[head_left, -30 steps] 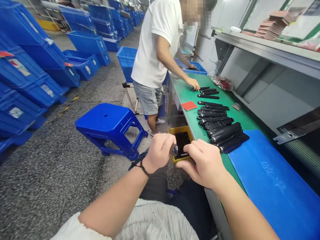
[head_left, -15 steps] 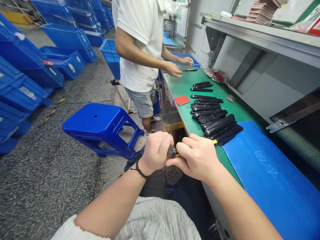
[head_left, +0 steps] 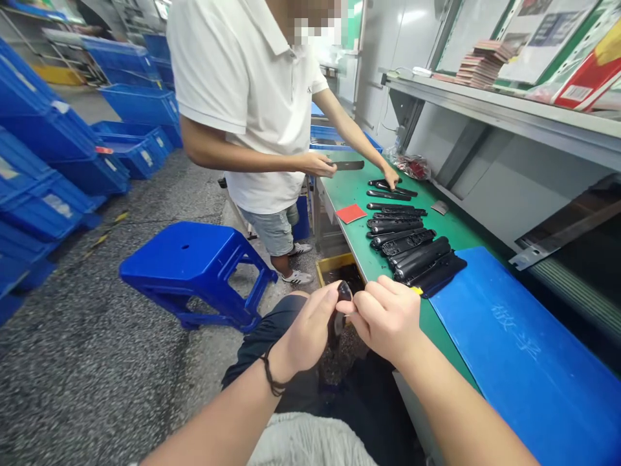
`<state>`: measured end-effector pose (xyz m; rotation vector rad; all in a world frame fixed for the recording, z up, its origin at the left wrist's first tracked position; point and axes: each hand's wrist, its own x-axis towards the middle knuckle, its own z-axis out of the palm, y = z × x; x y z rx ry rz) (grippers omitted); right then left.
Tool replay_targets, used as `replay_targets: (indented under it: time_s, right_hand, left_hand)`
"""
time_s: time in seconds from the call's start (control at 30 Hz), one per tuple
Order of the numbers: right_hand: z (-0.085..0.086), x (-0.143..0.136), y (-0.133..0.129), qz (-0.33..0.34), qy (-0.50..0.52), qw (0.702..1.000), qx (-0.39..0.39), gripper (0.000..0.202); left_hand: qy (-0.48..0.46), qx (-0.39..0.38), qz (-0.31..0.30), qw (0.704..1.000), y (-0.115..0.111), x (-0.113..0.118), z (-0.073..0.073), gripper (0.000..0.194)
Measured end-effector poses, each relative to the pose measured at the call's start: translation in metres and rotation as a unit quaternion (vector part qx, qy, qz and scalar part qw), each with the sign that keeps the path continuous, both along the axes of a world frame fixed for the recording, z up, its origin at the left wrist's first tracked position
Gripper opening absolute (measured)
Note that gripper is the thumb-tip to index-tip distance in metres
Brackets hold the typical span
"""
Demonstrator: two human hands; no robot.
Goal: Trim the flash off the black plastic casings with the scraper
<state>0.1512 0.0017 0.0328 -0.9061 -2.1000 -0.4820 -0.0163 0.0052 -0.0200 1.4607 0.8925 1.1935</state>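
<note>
- Where my left hand (head_left: 310, 330) and right hand (head_left: 388, 317) meet, a glossy black piece with a rounded end (head_left: 345, 291) points upward between them.
- Left hand: fingers clamped on that piece; a dark cord bracelet (head_left: 272, 375) rings the wrist.
- Right hand: fingers curled, tips at the rounded end; I cannot tell whether they pinch anything.
- Just beyond, beside the table edge, I log a yellow plastic bin (head_left: 334, 260), dark contents.
- On the green-topped table (head_left: 347, 194): a row of long black plastic pieces (head_left: 422, 259), the nearest up against a flat blue sheet (head_left: 524, 336). A small yellow object (head_left: 417, 290) is mostly hidden behind my right hand.
- Near the table's long edge, a square red card (head_left: 351, 213).
- Co-worker in a white polo shirt (head_left: 262, 90): one hand holds a flat dark strip (head_left: 347, 166), the other touches the row's far end.
- Leftward, a blue plastic stool (head_left: 187, 255); farther off, stacked blue plastic crates (head_left: 43, 175).
</note>
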Motion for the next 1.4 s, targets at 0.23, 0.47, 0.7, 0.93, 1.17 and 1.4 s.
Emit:
replay_targets:
  time_s: [0.23, 0.47, 0.7, 0.93, 1.17, 1.4]
  right_hand:
    - [0.03, 0.013, -0.006, 0.142, 0.059, 0.939, -0.308, 0.027]
    - [0.031, -0.002, -0.017, 0.184, 0.005, 0.895, -0.405, 0.067]
    - [0.02, -0.004, -0.012, 0.173, -0.027, 0.922, -0.344, 0.062]
    - [0.015, -0.005, -0.009, 0.142, -0.044, 0.981, -0.122, 0.06]
    - [0.026, 0.005, -0.008, 0.162, -0.004, 0.966, -0.203, 0.029]
    - [0.027, 0.012, -0.006, 0.056, -0.024, 0.977, -0.207, 0.049]
  left_hand:
    - [0.032, 0.283, 0.03, 0.958, 0.015, -0.02, 0.014, 0.055]
    - [0.157, 0.563, -0.038, 0.811, 0.042, -0.041, 0.026, 0.057]
    - [0.161, 0.585, -0.039, 0.794, 0.048, -0.038, 0.027, 0.055]
    - [0.129, 0.514, -0.033, 0.847, 0.041, -0.032, 0.015, 0.052]
    - [0.07, 0.275, -0.081, 0.955, 0.026, -0.028, 0.005, 0.058]
    - [0.095, 0.185, -0.091, 0.974, 0.013, -0.029, 0.003, 0.062]
